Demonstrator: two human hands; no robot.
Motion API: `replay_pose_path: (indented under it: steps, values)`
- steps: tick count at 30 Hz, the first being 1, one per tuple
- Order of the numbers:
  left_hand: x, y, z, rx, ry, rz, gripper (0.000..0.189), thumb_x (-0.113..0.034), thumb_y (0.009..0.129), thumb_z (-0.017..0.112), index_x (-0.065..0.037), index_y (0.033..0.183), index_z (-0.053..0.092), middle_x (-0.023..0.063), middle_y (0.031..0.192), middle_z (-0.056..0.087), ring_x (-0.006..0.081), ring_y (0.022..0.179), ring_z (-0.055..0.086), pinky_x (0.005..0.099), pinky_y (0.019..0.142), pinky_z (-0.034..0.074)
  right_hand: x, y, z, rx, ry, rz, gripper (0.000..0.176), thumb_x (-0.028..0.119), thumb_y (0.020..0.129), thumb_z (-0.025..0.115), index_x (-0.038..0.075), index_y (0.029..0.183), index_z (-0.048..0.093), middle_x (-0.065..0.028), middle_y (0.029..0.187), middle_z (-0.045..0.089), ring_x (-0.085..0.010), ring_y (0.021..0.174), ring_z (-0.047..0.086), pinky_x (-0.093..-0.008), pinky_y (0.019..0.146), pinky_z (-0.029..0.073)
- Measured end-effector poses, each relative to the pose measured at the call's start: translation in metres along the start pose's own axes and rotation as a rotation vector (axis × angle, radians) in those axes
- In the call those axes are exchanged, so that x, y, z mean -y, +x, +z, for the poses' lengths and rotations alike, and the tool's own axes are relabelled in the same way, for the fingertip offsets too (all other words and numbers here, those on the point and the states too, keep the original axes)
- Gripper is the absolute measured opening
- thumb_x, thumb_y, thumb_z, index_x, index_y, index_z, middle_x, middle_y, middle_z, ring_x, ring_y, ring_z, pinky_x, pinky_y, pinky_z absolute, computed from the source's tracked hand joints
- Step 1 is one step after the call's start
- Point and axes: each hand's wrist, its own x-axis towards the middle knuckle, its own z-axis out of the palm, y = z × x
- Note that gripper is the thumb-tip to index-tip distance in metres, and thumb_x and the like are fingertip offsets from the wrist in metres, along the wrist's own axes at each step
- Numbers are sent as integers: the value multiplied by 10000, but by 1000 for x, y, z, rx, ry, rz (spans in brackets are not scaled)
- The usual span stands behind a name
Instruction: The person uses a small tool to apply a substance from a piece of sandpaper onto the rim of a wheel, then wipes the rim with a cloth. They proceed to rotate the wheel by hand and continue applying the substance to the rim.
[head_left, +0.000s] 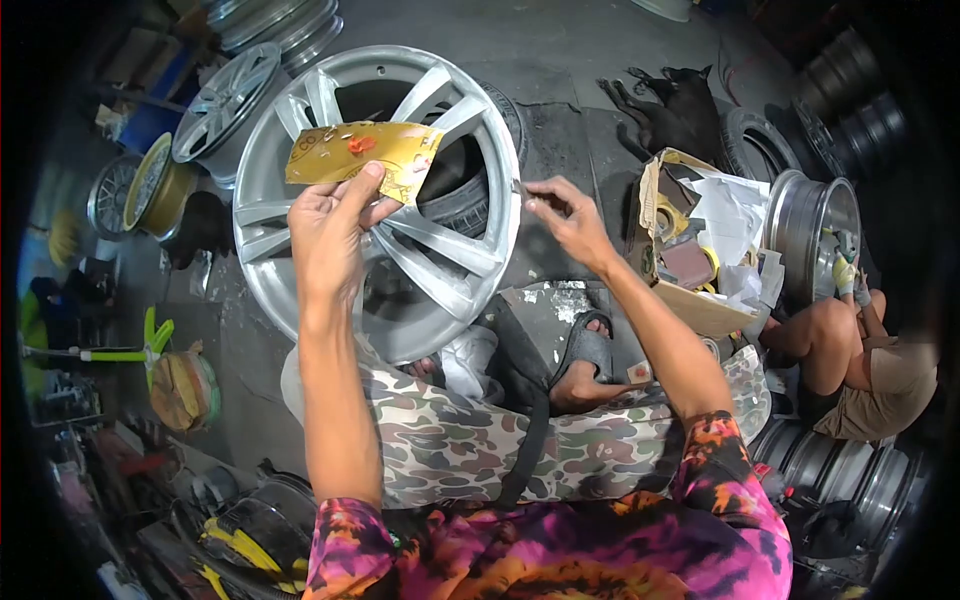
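My left hand (335,225) pinches a gold printed card (330,158) between thumb and fingers, over the wheel's spokes. An orange-red dab of paste (360,146) lies on the card, with paler smears near its right end. Below it stands a silver alloy wheel (440,255), tilted before my knees, with whitish patches on spokes and rim. My right hand (572,222) is closed in a pinch at the rim's right edge. A small thin dark piece seems to show at its fingertips, too small to name.
A cardboard box (700,310) of papers and sanding scraps stands at right. Beyond it are a wheel barrel (800,235) and another person (850,370) crouching with gloved hands. A black dog (685,110) lies behind. More wheels (225,105) lean at upper left; a green stand (150,345) is at left.
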Motion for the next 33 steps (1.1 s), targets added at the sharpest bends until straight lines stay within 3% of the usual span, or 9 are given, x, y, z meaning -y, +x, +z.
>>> replay_pose_path:
  steps: [4,5,8,14,23,33]
  values:
    - [0,0,1,-9,15,0,318,-83,911,699,88,1168,626,170,1082,694,187,922,708,277,750,620,-3,-28,-3,41,-132,-46,244,120,899,704,21,1121,692,-76,941,615,-167,843,574,-295,792,462]
    - [1,1,1,0,15,-6,314,-81,912,697,87,1167,625,171,1081,695,193,925,709,281,752,621,-1,-34,-8,86,-188,-121,249,94,890,695,24,1129,688,-101,938,607,-225,834,591,-325,786,474]
    - [0,3,5,22,7,-5,308,-78,913,693,87,1164,624,174,1080,695,204,930,711,288,757,623,12,-39,-18,100,-322,-249,266,77,871,692,40,1135,689,-109,946,592,-267,858,588,-359,790,473]
    - [-6,0,11,38,5,2,292,-96,917,696,69,1149,630,146,1043,699,178,889,707,282,751,614,28,-5,-34,93,-659,-476,321,61,846,693,88,1166,683,-92,980,560,-273,931,553,-383,824,439]
    - [-8,-2,6,21,-2,10,287,-83,918,692,82,1145,628,167,1049,699,189,885,711,286,755,616,45,52,-54,71,-805,-559,299,101,873,676,87,1171,686,-89,983,548,-271,919,550,-381,796,420]
    - [-6,-3,11,31,-4,9,282,-83,918,691,75,1144,633,144,1036,703,177,885,709,274,734,617,55,-18,-39,286,-759,-435,342,107,847,674,34,1181,663,-95,948,522,-252,930,542,-383,808,411]
